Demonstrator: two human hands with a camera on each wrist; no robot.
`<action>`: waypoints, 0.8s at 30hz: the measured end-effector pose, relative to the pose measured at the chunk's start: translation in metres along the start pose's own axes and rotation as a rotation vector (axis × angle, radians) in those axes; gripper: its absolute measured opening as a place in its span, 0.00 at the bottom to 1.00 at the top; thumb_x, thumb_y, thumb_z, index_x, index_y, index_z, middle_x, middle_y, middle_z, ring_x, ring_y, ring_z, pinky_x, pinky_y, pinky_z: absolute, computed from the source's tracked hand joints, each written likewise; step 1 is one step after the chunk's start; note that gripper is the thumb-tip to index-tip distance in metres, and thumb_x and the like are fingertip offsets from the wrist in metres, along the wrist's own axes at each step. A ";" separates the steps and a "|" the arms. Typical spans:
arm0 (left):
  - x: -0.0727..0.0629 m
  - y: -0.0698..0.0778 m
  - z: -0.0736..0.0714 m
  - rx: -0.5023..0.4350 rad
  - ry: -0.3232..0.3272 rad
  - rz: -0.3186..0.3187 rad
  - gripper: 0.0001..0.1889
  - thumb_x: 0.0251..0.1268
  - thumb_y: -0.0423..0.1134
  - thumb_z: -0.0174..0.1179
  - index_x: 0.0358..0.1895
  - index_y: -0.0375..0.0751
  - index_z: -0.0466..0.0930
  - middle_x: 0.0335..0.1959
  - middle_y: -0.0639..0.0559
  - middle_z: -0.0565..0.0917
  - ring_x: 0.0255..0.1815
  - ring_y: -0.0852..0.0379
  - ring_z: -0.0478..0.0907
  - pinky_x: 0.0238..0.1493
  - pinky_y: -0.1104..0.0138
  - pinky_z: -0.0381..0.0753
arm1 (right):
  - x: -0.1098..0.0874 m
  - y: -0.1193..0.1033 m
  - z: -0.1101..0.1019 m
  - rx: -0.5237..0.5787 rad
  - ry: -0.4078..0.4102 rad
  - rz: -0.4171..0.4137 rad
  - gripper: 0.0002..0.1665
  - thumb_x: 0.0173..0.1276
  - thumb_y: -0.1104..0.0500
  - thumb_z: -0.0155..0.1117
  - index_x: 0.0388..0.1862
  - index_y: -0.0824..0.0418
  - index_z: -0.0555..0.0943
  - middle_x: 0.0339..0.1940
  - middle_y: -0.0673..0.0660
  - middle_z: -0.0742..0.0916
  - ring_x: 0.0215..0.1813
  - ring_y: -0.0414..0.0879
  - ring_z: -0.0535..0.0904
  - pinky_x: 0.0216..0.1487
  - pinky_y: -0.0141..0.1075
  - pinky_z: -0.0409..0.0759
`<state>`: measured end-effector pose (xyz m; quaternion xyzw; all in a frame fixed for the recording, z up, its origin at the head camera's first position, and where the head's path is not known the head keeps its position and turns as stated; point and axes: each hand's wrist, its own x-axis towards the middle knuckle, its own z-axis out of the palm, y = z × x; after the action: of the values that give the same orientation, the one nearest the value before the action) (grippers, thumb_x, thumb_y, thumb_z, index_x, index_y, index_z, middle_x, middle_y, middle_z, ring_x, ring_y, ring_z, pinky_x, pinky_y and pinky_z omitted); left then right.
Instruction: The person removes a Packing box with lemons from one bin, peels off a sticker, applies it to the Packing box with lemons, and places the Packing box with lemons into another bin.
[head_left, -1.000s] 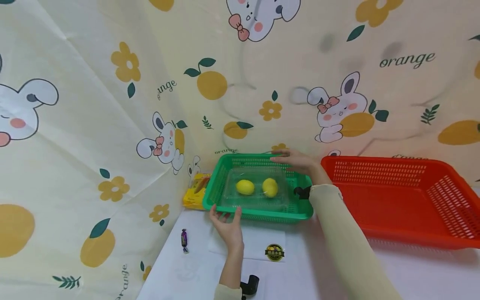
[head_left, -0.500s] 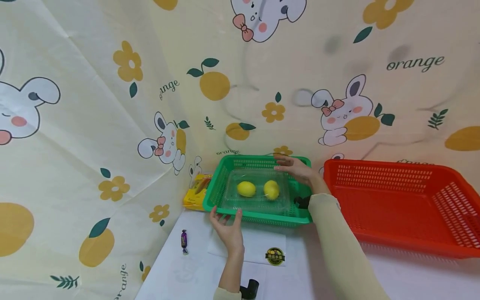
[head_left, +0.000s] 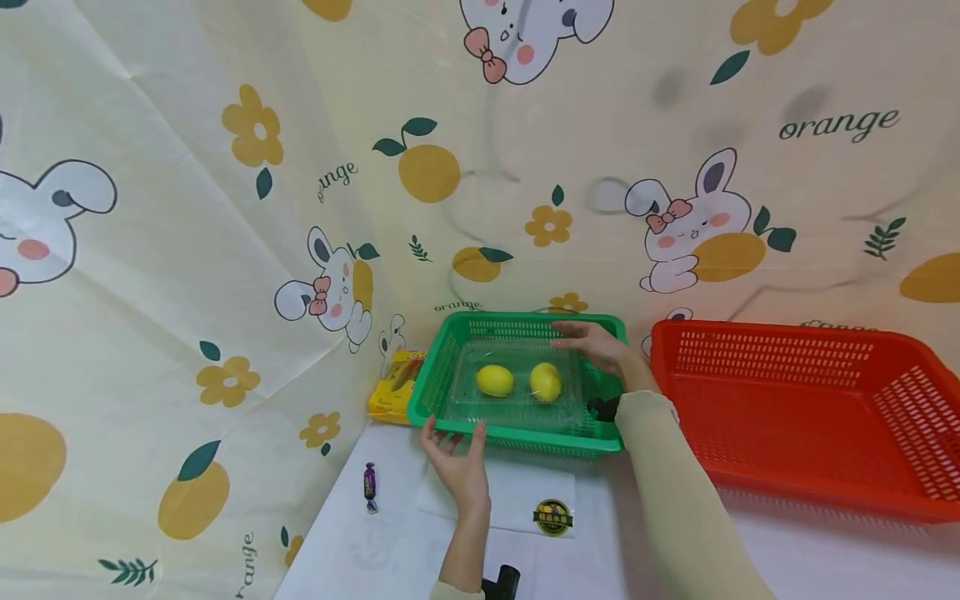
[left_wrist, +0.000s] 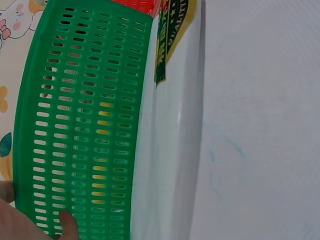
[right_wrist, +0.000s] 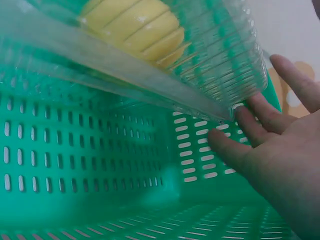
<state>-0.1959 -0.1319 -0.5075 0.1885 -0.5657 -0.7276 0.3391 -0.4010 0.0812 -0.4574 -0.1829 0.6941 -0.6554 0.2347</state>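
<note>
Clear container (head_left: pixel 521 382), two lemons (head_left: pixel 495 381) inside, sits in green basket (head_left: pixel 540 438), at 8 o'clock from right hand (head_left: pixel 598 347): fingers spread, tips at its edge. It's 1 o'clock from left hand (head_left: pixel 461 475): fingers apart, at basket's near rim.

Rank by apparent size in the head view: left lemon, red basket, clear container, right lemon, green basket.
Red basket
Green basket
Clear container
Left lemon and right lemon: too alike to rank
</note>
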 end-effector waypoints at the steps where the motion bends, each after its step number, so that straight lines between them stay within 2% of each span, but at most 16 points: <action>1: 0.000 0.000 0.000 -0.001 0.001 0.001 0.44 0.57 0.30 0.72 0.73 0.40 0.54 0.61 0.35 0.62 0.57 0.40 0.69 0.41 0.71 0.80 | 0.000 0.000 0.000 -0.001 0.000 0.007 0.39 0.74 0.61 0.61 0.77 0.70 0.56 0.79 0.68 0.57 0.79 0.63 0.48 0.76 0.61 0.42; 5: 0.000 0.001 0.001 -0.003 0.004 0.004 0.43 0.57 0.30 0.72 0.73 0.40 0.55 0.61 0.36 0.63 0.57 0.41 0.69 0.41 0.71 0.80 | -0.002 -0.001 -0.001 0.006 -0.026 0.051 0.40 0.74 0.61 0.60 0.78 0.68 0.56 0.80 0.69 0.54 0.79 0.64 0.46 0.74 0.64 0.44; 9: -0.002 0.001 0.000 -0.001 0.004 -0.002 0.43 0.57 0.30 0.72 0.73 0.42 0.55 0.61 0.36 0.63 0.57 0.41 0.69 0.41 0.71 0.80 | -0.002 0.000 -0.003 0.011 -0.077 0.114 0.41 0.74 0.62 0.60 0.79 0.66 0.54 0.80 0.70 0.51 0.79 0.65 0.45 0.74 0.63 0.48; 17: -0.002 -0.001 -0.001 0.009 -0.002 0.015 0.43 0.59 0.30 0.71 0.74 0.39 0.53 0.61 0.36 0.62 0.57 0.41 0.68 0.41 0.71 0.79 | -0.001 0.001 -0.003 -0.092 -0.204 0.199 0.44 0.72 0.62 0.62 0.80 0.62 0.52 0.79 0.71 0.51 0.77 0.67 0.46 0.73 0.62 0.55; 19: -0.001 -0.002 -0.001 0.011 -0.002 0.015 0.43 0.59 0.30 0.71 0.74 0.39 0.53 0.61 0.36 0.62 0.57 0.41 0.68 0.41 0.71 0.79 | -0.001 0.001 -0.002 -0.102 -0.208 0.217 0.44 0.71 0.63 0.63 0.80 0.60 0.53 0.78 0.71 0.53 0.77 0.66 0.48 0.72 0.62 0.57; 24: -0.001 -0.002 -0.001 0.013 0.002 0.016 0.44 0.58 0.30 0.71 0.74 0.40 0.53 0.60 0.37 0.62 0.56 0.41 0.69 0.40 0.71 0.79 | -0.001 0.002 0.000 -0.127 -0.192 0.226 0.44 0.69 0.63 0.65 0.79 0.61 0.57 0.74 0.72 0.61 0.71 0.64 0.59 0.65 0.59 0.71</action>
<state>-0.1955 -0.1318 -0.5101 0.1866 -0.5715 -0.7211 0.3442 -0.3998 0.0820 -0.4590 -0.1796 0.7247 -0.5593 0.3602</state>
